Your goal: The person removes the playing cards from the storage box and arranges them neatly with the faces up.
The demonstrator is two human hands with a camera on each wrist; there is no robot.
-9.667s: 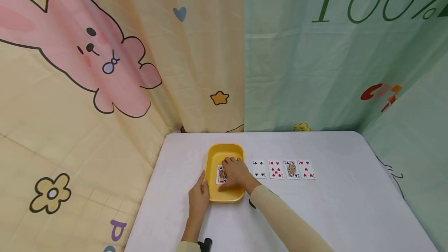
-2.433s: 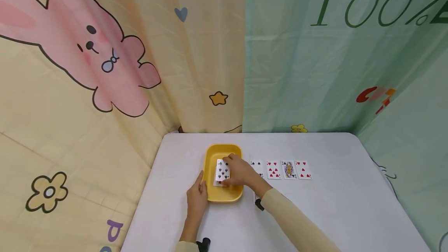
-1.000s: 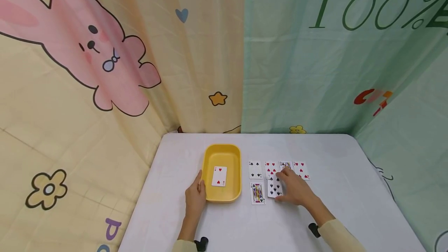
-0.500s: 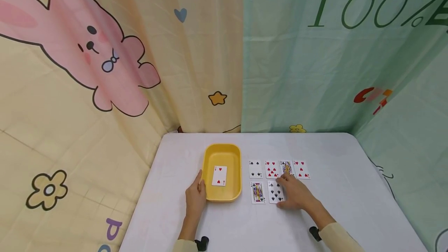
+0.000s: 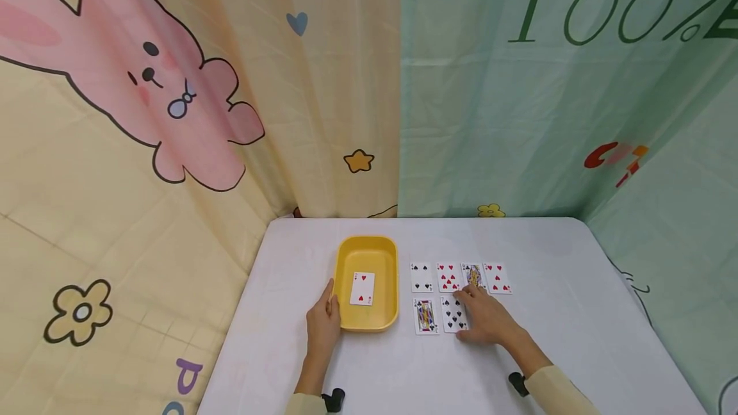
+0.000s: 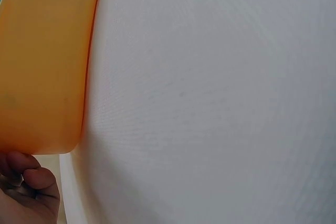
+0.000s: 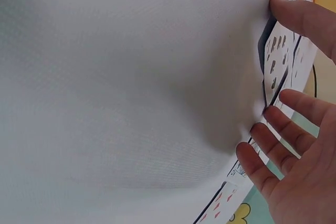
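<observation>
In the head view, my left hand (image 5: 323, 325) grips the left side of a yellow plastic tray (image 5: 366, 324); the left wrist view shows curled fingers (image 6: 39, 178) against the tray's wall (image 6: 44, 66). A two of hearts (image 5: 362, 289) lies face up inside the tray. My right hand (image 5: 489, 317) holds a spades playing card (image 5: 453, 316) by its right edge, thumb at the near corner and fingertips at the far one. The right wrist view shows this card (image 7: 275, 56) between thumb and index finger, with the other fingertips on the cloth. A club face card (image 5: 425, 317) lies left of it.
Behind these lies a row of face-up cards: a spades card (image 5: 421, 278), a hearts card (image 5: 448, 276), a face card (image 5: 471, 273) partly covered by my fingers, and another hearts card (image 5: 498, 278). White cloth (image 5: 553, 312) covers the table; curtains (image 5: 490, 114) hang behind.
My right hand took the spades card from the tray, carried it right, and lowered it beside the club face card, uncovering the two of hearts. Over the last half second both hands stay put.
</observation>
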